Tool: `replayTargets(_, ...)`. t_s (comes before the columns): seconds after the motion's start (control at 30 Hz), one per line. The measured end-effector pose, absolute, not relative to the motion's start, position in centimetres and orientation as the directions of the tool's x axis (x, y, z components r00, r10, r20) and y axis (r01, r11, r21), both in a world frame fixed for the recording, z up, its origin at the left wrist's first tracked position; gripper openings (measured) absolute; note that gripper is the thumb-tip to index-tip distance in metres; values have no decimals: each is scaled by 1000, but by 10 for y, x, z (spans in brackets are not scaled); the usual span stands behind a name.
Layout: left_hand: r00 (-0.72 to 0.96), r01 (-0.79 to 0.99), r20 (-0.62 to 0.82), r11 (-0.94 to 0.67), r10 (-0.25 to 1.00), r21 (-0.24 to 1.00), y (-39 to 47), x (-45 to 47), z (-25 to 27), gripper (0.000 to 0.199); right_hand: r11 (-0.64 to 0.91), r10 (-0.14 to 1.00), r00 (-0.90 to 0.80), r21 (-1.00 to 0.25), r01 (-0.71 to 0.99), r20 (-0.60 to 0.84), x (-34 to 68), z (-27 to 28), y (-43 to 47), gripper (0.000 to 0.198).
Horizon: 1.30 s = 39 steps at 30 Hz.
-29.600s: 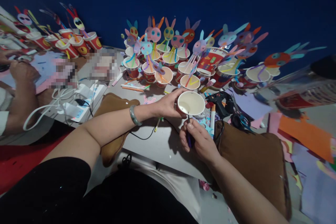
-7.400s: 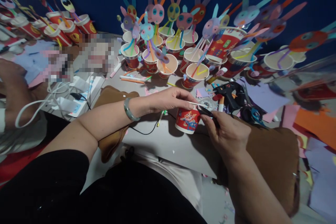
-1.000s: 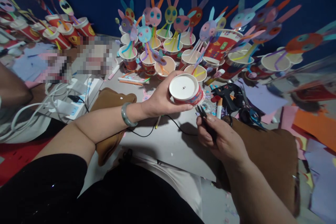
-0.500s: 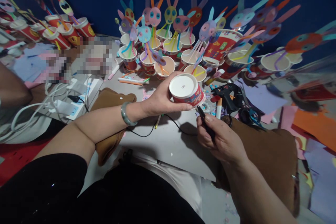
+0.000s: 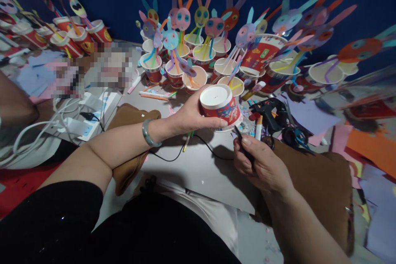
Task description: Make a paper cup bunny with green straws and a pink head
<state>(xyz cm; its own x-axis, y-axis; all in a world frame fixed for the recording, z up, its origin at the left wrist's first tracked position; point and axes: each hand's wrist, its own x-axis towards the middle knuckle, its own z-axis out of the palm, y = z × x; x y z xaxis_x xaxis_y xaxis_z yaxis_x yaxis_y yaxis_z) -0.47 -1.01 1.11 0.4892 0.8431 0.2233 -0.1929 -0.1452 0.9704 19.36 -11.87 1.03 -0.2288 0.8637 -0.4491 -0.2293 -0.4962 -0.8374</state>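
A red printed paper cup (image 5: 220, 109) is held upside down and tilted in my left hand (image 5: 193, 116). Its white base faces up, with a small mark in the middle, and my thumb lies along the side near the rim. My right hand (image 5: 261, 161) is closed around a slim black tool (image 5: 238, 133) with a pointed end; its exact kind is unclear, as my fingers cover most of it. The tip is close to the cup's lower rim, and I cannot tell whether they touch.
Several paper cups with rabbit-faced paper figures (image 5: 214, 27) stand along the back. A black glue gun (image 5: 267, 111) lies right of the cup. Coloured paper sheets (image 5: 368, 146) are at the right. A power strip (image 5: 93, 119) with white cables and another person's arm (image 5: 15, 109) are at the left.
The cup has tipped, showing more of its red side and less of its base. My right hand and the black tool have shifted slightly to the right.
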Motion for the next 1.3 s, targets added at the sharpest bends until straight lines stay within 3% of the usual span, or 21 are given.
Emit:
replayTargets(0.37, 460, -263, 111, 15, 881, 965, -14, -1, 15, 72, -444, 884, -238, -882, -159, -403, 191, 13, -120, 42)
replayTargets(0.57, 530, -278, 68, 97, 845, 956, -11, -1, 16, 59, -437, 879, -273, -889, -134, -391, 199, 15, -119, 45)
replayTargets(0.87, 620, -213, -5, 174, 785, 961, -13, 1, 14, 63, -503, 795, -447, -857, -108, -411, 194, 12, -121, 45)
replayTargets(1.03, 643, -201, 10, 157, 766, 967, -14, 0, 15, 66, -547, 777, -459, -823, -152, -431, 194, 12, -121, 45)
replayTargets(1.3, 659, -182, 131, -12, 740, 983, -11, -3, 11, 71, -576, 767, -467, -793, -200, -439, 191, 11, -122, 41)
